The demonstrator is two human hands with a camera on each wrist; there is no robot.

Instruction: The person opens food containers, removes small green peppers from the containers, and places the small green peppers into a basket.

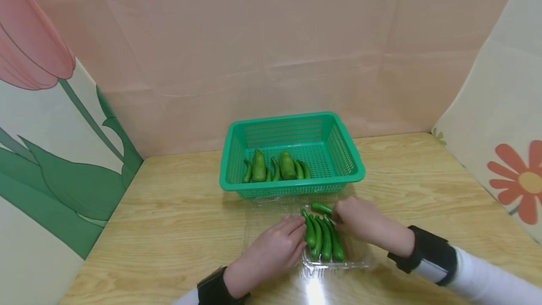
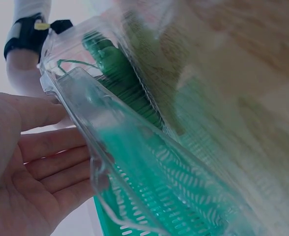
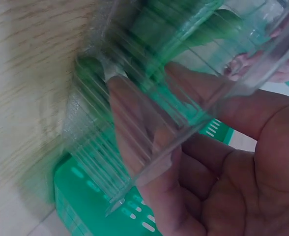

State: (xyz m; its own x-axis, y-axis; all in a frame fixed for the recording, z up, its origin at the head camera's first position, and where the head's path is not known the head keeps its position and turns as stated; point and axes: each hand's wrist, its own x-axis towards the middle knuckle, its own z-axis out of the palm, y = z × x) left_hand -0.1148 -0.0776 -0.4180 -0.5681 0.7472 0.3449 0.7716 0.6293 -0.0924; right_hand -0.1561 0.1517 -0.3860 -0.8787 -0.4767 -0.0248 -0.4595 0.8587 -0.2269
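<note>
A clear plastic clamshell box (image 1: 357, 263) lies on the table with its lid folded out to the left. Several slim green peppers (image 1: 327, 241) lie side by side in it. Across their far end, another green pepper (image 1: 321, 208) lies crosswise, its right end between the fingertips of my right hand (image 1: 360, 218). Through the clear box wall, the right wrist view shows that thumb and index finger reaching in. My left hand (image 1: 279, 248) is at the box's left side, fingers fairly straight, fingertips beside the leftmost pepper. The left wrist view shows its fingers (image 2: 61, 164) against the clear plastic.
Just behind the box stands a green plastic basket (image 1: 292, 186). Along its near side lie several slim green peppers (image 1: 276, 169) and two thicker green vegetables (image 1: 259, 166). A pink sheet (image 1: 271, 51) hangs behind the wooden table (image 1: 169, 229).
</note>
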